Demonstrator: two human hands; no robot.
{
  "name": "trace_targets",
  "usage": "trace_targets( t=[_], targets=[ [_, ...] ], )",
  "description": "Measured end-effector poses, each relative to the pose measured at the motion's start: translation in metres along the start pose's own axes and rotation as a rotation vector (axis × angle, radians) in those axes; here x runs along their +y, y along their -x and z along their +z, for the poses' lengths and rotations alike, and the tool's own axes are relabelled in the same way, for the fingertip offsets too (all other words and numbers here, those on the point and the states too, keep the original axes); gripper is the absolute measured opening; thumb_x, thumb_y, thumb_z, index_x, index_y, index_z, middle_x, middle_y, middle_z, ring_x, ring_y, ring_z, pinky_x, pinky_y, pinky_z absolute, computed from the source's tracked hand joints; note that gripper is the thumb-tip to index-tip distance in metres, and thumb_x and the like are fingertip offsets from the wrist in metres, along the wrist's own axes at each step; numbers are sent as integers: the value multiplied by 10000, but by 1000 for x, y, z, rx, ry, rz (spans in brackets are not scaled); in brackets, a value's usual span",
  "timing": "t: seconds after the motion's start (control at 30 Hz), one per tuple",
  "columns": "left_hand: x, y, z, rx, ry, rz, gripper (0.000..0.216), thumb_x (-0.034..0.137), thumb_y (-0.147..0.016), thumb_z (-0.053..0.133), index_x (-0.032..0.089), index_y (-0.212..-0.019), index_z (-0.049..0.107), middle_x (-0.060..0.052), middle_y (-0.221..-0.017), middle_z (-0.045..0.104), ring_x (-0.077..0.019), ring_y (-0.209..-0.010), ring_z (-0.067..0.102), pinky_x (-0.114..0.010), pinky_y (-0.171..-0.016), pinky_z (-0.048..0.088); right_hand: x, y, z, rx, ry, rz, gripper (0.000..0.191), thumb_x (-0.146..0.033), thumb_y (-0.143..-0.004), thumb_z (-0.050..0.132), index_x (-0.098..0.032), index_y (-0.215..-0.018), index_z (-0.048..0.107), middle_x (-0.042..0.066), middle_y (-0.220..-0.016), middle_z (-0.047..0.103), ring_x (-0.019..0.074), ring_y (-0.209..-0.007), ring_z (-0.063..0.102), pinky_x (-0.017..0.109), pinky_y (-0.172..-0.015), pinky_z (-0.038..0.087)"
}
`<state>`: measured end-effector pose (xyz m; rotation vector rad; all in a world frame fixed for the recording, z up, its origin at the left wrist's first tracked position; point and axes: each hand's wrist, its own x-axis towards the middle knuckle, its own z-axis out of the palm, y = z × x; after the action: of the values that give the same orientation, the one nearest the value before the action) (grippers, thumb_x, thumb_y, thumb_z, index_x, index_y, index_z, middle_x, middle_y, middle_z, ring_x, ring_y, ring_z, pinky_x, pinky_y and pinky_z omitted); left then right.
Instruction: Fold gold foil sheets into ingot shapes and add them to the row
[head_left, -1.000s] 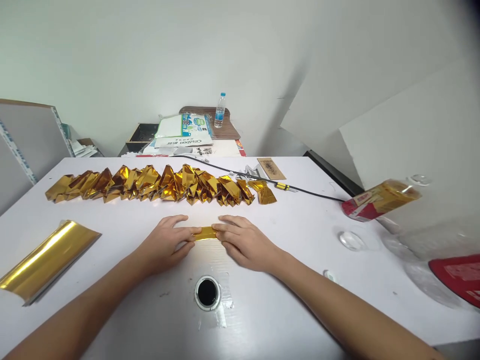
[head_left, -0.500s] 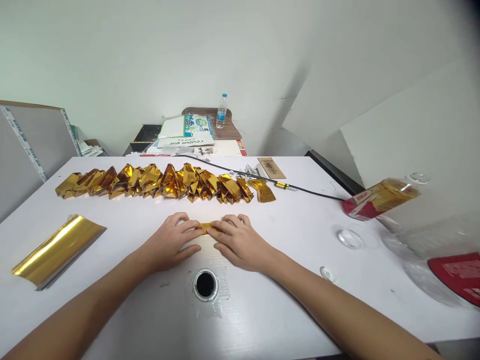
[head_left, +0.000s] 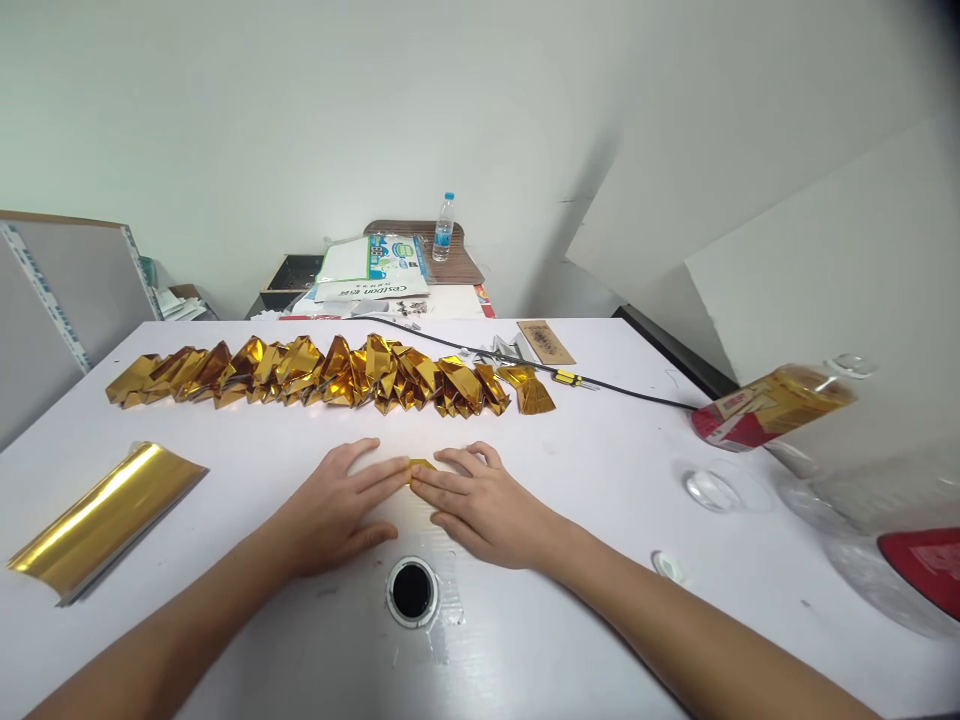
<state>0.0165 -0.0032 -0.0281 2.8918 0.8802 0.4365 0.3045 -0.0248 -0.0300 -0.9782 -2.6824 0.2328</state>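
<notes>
A small folded piece of gold foil paper (head_left: 422, 464) lies on the white table, mostly covered by fingers. My left hand (head_left: 334, 510) rests on its left part, fingers stretched out and thumb apart. From the right, my right hand (head_left: 491, 508) presses fingertips onto the same piece, its fingers extended and the thumb below; the fingertips of both hands meet. Beyond the hands runs a long row of folded gold foil pieces (head_left: 300, 372). A stack of gold foil sheets (head_left: 109, 520), slightly curled, lies to the left.
Nearer me is a round black-centred fitting (head_left: 412, 592) with tape around it. A black cable (head_left: 630, 389) crosses the back right, near a brown card (head_left: 546, 342). On the right are a bottle of amber liquid (head_left: 780, 405), a clear lid (head_left: 711, 491) and a large clear container (head_left: 862, 540).
My left hand's fingers have straightened and spread, and less of the gold paper shows on the left. My right hand stays on it. The whole view has shifted slightly.
</notes>
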Motion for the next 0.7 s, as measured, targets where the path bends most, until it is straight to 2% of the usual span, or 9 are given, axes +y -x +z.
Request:
trace_targets(
  t=[0.07, 0.13, 0.23, 0.33, 0.43, 0.53, 0.7],
  targets=[
    [0, 3, -3, -25, -5, 26, 563, 490, -1039, 581, 268, -1554, 537, -71, -1527, 627, -390, -1449, 477, -542, -1133, 436, -1, -1, 0, 19, -26, 12, 458, -296, -1079, 515, -230, -1529, 571, 69, -1552, 604, 361, -1373, 505, 579, -1077, 323],
    [-2, 6, -5, -27, -11, 10, 460, 440, -1056, 564, 295, -1489, 610, -45, -1461, 683, -357, -1408, 532, -521, -1128, 431, 2, -1, 1, 70, -53, 21, 416, -301, -1072, 532, -247, -1474, 628, 60, -1494, 657, 355, -1354, 525, 583, -1081, 309],
    [-9, 11, -7, 13, -23, -44, 335, 350, -1069, 538, 350, -1356, 711, 3, -1351, 752, -305, -1336, 599, -513, -1151, 399, 8, -1, 1, 162, -101, 33, 304, -302, -1066, 549, -262, -1290, 751, 53, -1326, 766, 329, -1292, 581, 576, -1091, 292],
    [-15, 15, -4, 65, -28, -67, 333, 318, -1053, 553, 383, -1331, 726, 22, -1320, 768, -287, -1323, 612, -522, -1186, 356, 13, 0, 0, 212, -154, 30, 253, -296, -1052, 570, -257, -1168, 792, 49, -1235, 804, 294, -1214, 627, 547, -1086, 308],
    [-20, 19, 0, 99, -26, -73, 347, 310, -1040, 566, 392, -1338, 723, 27, -1285, 784, -287, -1339, 607, -524, -1199, 333, 13, 3, -2, 203, -188, 28, 243, -282, -1033, 598, -260, -1189, 783, 46, -1264, 794, 271, -1176, 644, 528, -1078, 327],
    [-23, 21, -1, 101, -26, -89, 337, 311, -1048, 552, 392, -1322, 732, 30, -1252, 797, -284, -1339, 606, -526, -1208, 320, 15, 7, -4, 154, -244, 71, 236, -257, -1017, 627, -275, -1193, 782, 40, -1289, 784, 269, -1225, 632, 511, -1080, 347],
    [-18, 17, -3, 98, -1, -119, 239, 315, -1030, 587, 335, -1156, 789, -10, -1204, 802, -296, -1326, 599, -538, -1191, 367, 20, 6, -2, 123, -298, 105, 200, -280, -998, 681, -288, -1168, 787, 57, -1227, 800, 286, -1253, 618, 510, -1076, 380]
  ],
)
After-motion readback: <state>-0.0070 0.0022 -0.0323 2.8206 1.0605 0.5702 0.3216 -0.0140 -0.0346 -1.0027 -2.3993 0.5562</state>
